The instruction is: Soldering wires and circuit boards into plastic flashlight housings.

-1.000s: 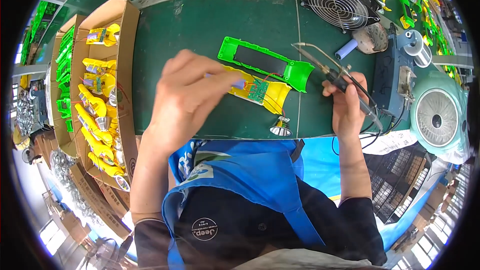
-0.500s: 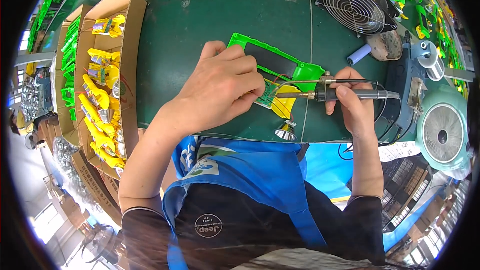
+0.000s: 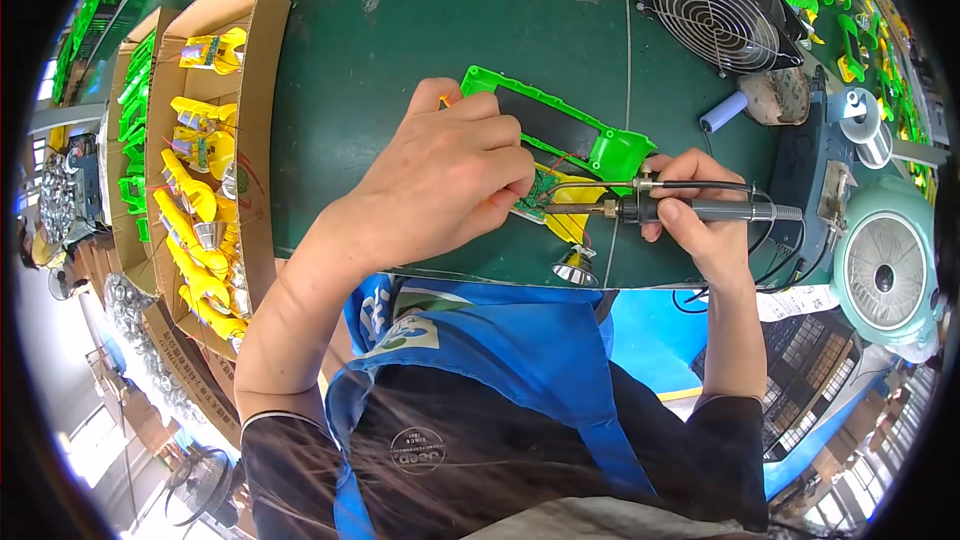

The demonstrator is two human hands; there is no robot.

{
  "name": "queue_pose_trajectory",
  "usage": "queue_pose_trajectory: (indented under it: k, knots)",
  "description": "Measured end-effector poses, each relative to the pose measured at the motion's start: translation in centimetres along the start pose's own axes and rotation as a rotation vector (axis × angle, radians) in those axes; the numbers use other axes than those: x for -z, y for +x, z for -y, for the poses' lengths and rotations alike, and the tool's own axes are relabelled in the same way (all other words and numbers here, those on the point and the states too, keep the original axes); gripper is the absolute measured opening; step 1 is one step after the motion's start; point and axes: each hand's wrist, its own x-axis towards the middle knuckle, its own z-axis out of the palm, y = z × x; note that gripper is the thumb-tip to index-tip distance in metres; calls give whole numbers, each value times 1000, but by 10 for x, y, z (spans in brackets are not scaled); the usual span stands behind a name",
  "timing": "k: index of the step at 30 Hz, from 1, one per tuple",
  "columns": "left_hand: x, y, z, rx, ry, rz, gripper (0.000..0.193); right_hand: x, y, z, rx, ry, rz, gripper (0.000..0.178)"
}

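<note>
A soldering iron [image 3: 690, 210] with a thin feed tube along it lies in the grip of my right hand [image 3: 712, 225], fingers closed round the grey handle. Its tip points left and meets a small green circuit board [image 3: 541, 185]. My left hand [image 3: 445, 180] is closed at the board's left edge, thumb and forefinger pinched; its palm hides what lies under it. The board sits by a yellow lamp housing [image 3: 568, 225], wired to a silver reflector [image 3: 575, 266] at the table's near edge. Behind is a green plastic frame [image 3: 618, 152].
A cardboard box [image 3: 262, 90] of yellow lamp parts stands left. On the right are a black fan [image 3: 715, 15], a purple cylindrical cell [image 3: 724, 112], a blue-grey soldering unit [image 3: 800, 155] with a solder spool [image 3: 872, 140], and a pale green round fan [image 3: 884, 275].
The soldering iron has shifted slightly left and nearer to me, with my right hand following. My left hand stays almost in place at the board.
</note>
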Motion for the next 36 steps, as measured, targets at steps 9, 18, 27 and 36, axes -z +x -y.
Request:
queue_pose_trajectory:
  k: [9,18,27,36]
  knots:
    - [-2,0,-4,18,23,-3,16,10,-19,-15,155,-45,-120,29]
    - [14,18,10,14,-201,-157,14,19,-30,-37,336,204,-281,31]
    - [27,5,28,-92,312,-116,30,21,-22,-48,357,378,-345,30]
    - [22,-30,25,9,387,-252,33,51,-43,-66,393,431,-269,28]
